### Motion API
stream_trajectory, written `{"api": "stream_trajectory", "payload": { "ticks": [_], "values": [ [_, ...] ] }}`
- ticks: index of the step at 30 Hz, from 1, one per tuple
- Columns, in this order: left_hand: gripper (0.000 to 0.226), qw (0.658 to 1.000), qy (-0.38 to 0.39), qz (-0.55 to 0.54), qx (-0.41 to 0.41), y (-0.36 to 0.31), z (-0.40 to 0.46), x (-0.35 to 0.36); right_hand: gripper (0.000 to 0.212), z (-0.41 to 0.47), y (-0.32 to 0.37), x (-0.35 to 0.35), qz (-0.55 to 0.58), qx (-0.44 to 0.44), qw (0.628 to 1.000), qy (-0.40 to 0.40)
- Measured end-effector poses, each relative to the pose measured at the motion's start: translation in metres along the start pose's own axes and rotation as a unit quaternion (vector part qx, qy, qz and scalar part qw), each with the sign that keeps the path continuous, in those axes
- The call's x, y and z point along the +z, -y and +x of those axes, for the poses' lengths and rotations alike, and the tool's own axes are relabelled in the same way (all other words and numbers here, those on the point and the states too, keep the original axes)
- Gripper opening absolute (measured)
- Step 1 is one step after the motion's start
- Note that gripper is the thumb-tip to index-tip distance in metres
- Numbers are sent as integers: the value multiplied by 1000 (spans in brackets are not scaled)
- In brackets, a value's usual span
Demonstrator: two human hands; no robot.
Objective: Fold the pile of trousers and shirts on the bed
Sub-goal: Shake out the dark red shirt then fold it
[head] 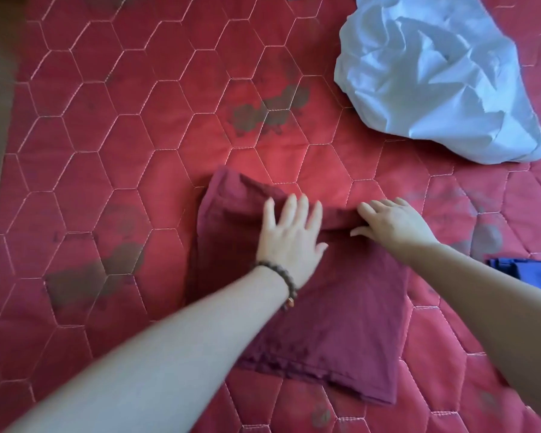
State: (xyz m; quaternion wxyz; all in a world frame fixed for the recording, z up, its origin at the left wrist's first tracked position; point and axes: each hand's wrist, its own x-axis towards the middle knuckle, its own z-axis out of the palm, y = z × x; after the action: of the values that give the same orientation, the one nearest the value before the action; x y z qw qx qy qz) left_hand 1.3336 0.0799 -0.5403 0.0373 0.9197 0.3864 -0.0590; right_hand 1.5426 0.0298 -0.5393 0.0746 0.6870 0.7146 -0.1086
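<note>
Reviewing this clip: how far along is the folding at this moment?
Done: possibly a blue fabric piece at the right edge, too cropped to judge. In hand: the maroon cloth garment, partly folded on the red quilted bedcover, with the left hand and right hand flat on its fold. Left: the crumpled pale-blue garment lies unfolded.

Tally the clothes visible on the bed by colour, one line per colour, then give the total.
Maroon: 1, the maroon garment under both hands
Pale blue-white: 1, the crumpled pale garment at the far right
Dark blue: 1, the dark blue piece at the right edge, only partly in view
Total: 3
</note>
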Motion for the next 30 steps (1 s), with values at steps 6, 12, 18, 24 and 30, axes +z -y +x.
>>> {"api": "stream_trajectory", "payload": {
  "ticks": [6, 12, 18, 24, 30],
  "values": [
    [80, 991, 43, 72, 103, 80, 24, 9, 44, -9, 4, 5, 11, 42, 999, -20],
    [66, 988, 88, 57, 111, 102, 28, 6, 46, -14, 8, 14, 8, 101, 995, 21],
    [48, 993, 54, 10, 100, 117, 26, -22, 54, -12, 7, -14, 21, 87, 995, -51],
    [29, 993, -87, 16, 74, 143, 57, -122, 48, 17, -9, -109, 22, 58, 973, -223],
    [28, 983, -163, 15, 88, 155, 58, -196, 25, 25, -7, -181, 14, 56, 950, -307]
  ]
}}
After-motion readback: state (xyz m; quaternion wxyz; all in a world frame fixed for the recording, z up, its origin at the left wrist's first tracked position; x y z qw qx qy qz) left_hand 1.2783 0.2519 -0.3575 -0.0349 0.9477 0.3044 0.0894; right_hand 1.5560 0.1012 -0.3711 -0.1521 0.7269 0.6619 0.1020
